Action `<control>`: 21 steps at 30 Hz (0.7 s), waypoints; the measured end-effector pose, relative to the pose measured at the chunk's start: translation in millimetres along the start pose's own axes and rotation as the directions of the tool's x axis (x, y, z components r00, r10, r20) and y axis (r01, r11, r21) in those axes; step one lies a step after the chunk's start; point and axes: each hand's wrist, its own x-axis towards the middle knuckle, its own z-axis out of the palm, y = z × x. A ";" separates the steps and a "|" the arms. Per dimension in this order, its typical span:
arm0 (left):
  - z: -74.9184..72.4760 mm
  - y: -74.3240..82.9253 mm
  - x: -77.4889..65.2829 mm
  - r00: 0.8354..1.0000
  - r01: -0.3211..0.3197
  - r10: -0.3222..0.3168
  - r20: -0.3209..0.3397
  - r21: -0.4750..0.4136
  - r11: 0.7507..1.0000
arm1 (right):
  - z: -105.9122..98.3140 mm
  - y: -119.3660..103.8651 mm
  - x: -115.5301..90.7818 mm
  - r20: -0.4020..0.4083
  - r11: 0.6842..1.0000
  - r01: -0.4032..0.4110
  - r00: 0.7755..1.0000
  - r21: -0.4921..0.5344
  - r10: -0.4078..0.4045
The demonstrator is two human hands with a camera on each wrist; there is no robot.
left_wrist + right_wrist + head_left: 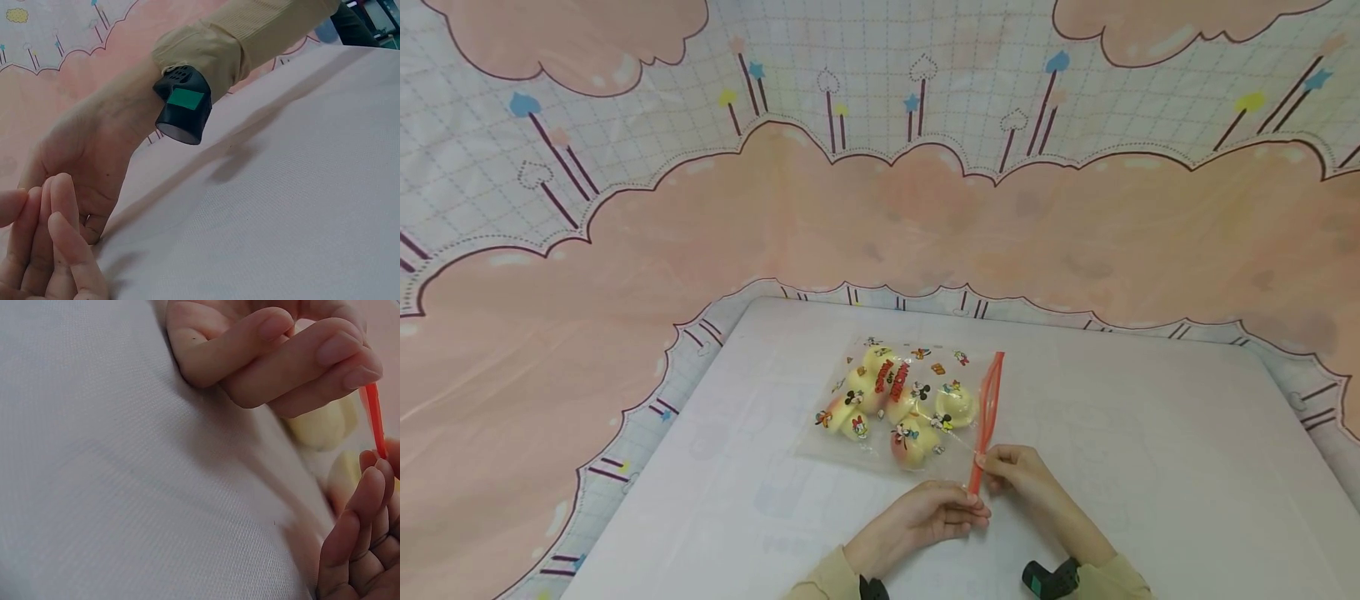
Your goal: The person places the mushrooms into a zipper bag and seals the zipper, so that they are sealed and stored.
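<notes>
A clear zip bag point(865, 458) printed with small cartoon figures lies on the table, with several yellow and pink peach-like items point(913, 442) inside. Along its right side runs a red zip strip point(992, 392), its two edges parted in the upper stretch. My left hand point(925, 512) pinches the near end of this strip between thumb and fingers. Slightly higher, my right hand point(1018, 468) pinches the strip between thumb and index finger. In the right wrist view, the red strip point(373, 415) spans between the right hand point(269, 359) and left hand point(369, 544). The left wrist view hides the bag.
The white tabletop point(1150, 433) spreads around the bag. Behind it hangs a pink and white patterned cloth point(925, 217). A black wrist camera point(1051, 578) sits on the right wrist, and another point(872, 588) on the left.
</notes>
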 end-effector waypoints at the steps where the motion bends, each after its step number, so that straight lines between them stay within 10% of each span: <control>1: -0.2 0.0 0.1 1.000 0.001 -0.001 0.001 -0.001 1.000 | -0.1 -0.2 0.0 0.001 1.000 0.002 1.000 0.001 -0.002; 21: -0.8 3.4 -0.8 0.999 0.041 -0.041 0.023 -0.027 0.999 | 0.8 -3.3 4.4 -0.081 0.998 -0.063 0.995 0.027 0.065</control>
